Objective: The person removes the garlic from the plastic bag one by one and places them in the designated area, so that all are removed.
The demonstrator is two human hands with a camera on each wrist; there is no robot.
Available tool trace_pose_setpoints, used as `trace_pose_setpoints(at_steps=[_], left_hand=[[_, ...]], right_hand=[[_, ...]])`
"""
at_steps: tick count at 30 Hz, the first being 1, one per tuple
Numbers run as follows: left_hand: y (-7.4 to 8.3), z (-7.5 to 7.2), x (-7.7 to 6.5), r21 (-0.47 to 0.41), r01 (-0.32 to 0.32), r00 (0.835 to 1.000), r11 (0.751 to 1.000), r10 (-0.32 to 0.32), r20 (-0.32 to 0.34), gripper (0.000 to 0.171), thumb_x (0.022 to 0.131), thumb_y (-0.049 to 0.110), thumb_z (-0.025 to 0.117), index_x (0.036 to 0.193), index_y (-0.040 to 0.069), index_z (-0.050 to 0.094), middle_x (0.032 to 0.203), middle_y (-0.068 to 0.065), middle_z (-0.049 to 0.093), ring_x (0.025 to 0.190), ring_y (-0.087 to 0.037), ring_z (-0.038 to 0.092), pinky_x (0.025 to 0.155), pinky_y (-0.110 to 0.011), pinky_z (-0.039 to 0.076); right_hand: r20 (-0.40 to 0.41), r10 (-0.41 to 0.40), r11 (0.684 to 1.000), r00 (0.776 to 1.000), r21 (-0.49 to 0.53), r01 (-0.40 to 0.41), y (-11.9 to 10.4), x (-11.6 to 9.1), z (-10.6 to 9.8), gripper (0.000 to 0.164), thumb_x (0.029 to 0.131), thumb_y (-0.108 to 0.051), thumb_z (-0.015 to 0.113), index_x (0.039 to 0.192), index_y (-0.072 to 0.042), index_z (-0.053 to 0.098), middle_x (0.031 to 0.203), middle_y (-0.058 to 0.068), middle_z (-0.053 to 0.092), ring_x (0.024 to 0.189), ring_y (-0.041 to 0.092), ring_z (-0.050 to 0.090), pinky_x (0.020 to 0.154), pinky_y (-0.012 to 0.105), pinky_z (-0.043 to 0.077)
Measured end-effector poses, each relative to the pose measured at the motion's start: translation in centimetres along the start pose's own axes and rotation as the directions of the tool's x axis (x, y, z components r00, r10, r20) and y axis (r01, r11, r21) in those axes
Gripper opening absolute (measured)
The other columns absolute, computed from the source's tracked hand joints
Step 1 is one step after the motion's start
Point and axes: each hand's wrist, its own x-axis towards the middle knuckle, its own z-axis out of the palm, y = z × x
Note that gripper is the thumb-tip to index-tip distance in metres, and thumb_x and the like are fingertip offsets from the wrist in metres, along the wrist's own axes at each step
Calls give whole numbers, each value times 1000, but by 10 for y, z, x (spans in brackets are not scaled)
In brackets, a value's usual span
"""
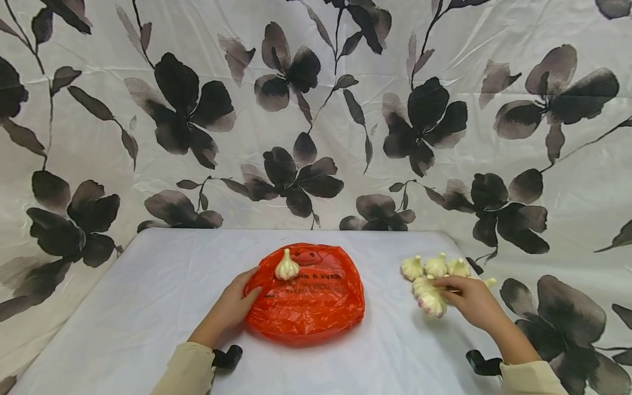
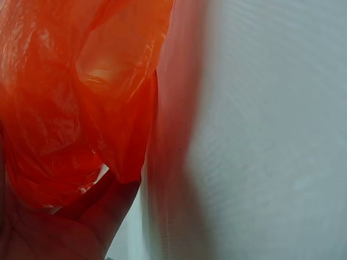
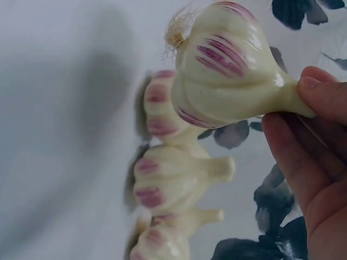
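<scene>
A bulging red plastic bag (image 1: 316,307) with printed letters and a smiling face sits at the middle of the white table. On top of it stands one garlic bulb (image 1: 287,266), stem up. My left hand (image 1: 234,304) holds the bag's left side; in the left wrist view its fingers (image 2: 111,208) reach under the red plastic. Over at the right, my right hand (image 1: 471,302) pinches another garlic bulb (image 3: 225,70) by its stem between thumb and fingers, roots pointing away. Behind it several more garlic bulbs (image 1: 436,265) are clustered on the table, some partly covered by the hand.
The white table (image 1: 163,285) ends at a back edge against a flower-patterned cloth (image 1: 355,120), which hangs behind and on both sides. A black wrist mount (image 1: 228,357) juts out beside my left sleeve, and another (image 1: 483,364) by my right.
</scene>
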Motion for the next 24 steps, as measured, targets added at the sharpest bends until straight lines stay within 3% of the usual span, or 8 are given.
trace_pose_setpoints(at_steps=[14, 24], left_hand=[[0, 1, 0, 8, -16, 1000, 1000, 16, -4, 60, 100, 26, 51, 153, 13, 27, 153, -19, 34, 140, -42, 34, 111, -60, 32], [0, 0, 2, 1, -4, 1000, 1000, 4, 4, 61, 100, 28, 52, 153, 15, 27, 154, -18, 33, 140, -41, 34, 111, -60, 33]], right_hand=[[-14, 25, 995, 1000, -93, -27, 21, -18, -15, 21, 86, -1, 66, 106, -4, 72, 113, 21, 68, 98, 37, 68, 74, 40, 59], [-15, 127, 984, 992, -126, -128, 35, -25, -26, 23, 88, -3, 65, 110, -3, 71, 115, 24, 67, 100, 41, 66, 71, 44, 59]])
